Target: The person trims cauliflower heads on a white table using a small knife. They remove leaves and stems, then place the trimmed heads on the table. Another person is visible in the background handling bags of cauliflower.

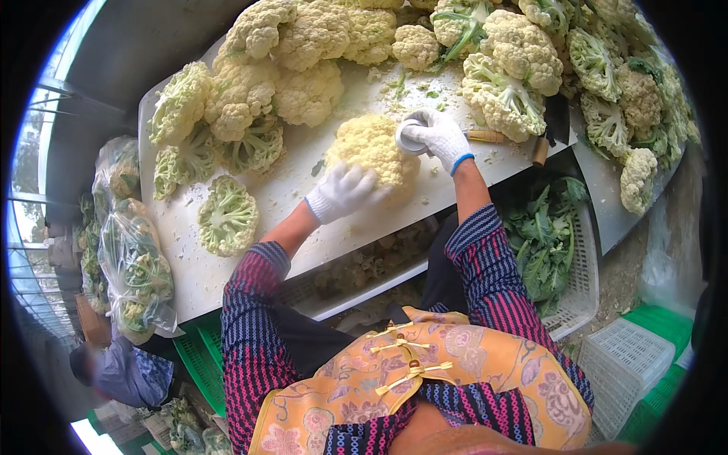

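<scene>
A yellowish cauliflower head (364, 141) sits on the white tabletop (318, 250) before me. My left hand (348, 192), in a white knitted glove, lies against its near left side; the fingers are slightly blurred. Gloved the same way, my right hand (438, 136) grips a round grey-and-white object (412, 136) at the head's right side. What exactly this object is, I cannot tell. Just right of that hand, a wooden tool handle (484, 136) lies on the table. A cauliflower (228, 216) rests stem side up to the left.
Cauliflower heads are heaped at the back left (244, 96) and right (523, 51). A dark blade (558, 116) with a wooden handle (540, 151) lies at the right edge. Below stands a white crate (586, 273) of leaves (543, 250). Bagged cauliflowers (136, 267) and another person (128, 369) are left.
</scene>
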Available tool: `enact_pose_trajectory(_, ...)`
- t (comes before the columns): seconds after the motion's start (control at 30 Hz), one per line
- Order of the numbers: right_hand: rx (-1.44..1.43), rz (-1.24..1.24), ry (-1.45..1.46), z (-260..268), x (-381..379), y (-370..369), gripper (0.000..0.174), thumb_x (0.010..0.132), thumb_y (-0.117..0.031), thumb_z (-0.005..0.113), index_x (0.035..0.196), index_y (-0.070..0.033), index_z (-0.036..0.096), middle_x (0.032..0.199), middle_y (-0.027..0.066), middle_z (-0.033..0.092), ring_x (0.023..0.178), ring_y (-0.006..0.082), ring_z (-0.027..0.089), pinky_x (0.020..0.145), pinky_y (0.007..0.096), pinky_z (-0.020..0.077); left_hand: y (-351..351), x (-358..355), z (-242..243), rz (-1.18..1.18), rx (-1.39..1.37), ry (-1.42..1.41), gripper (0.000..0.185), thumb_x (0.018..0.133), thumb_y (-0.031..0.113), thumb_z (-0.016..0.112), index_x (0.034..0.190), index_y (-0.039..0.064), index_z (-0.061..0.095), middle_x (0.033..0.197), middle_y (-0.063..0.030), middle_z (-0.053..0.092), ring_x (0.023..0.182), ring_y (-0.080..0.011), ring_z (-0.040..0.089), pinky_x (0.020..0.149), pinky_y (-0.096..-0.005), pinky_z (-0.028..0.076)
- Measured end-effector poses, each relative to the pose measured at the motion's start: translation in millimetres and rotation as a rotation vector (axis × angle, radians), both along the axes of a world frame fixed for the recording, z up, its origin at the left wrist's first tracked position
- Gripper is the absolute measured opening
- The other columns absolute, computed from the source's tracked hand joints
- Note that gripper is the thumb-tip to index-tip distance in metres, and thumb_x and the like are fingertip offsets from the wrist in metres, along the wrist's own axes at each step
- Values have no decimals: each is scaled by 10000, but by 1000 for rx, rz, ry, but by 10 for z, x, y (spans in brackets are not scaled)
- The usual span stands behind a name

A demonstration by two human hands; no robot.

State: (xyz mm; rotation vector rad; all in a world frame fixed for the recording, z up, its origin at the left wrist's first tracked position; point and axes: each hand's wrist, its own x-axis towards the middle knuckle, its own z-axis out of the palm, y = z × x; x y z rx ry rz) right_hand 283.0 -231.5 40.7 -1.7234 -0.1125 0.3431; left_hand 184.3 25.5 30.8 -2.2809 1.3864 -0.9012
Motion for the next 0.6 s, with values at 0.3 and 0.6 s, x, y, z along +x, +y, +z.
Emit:
enact_pose_trajectory(0.3,-176,166,-64,140,363,372,458,843,-345,720,1172,-25,720,1073,201,741,950,328,723,873,401,561,145,-93,-34,-42,-61,-3,505,741,240,672,1240,264,598,1064,-66,549,896,-231,580,683,-364,485)
enact_pose_trajectory(0.6,-925,365,-365,-111,1116,606,437,837,-446,673,1031,-70,781,1077,225,736,1013,391,705,895,441,557,158,-45,-67,-115,-100,-41,548,719,221,677,1259,275,605,1078,-80,539,901,-238,577,683,-371,486)
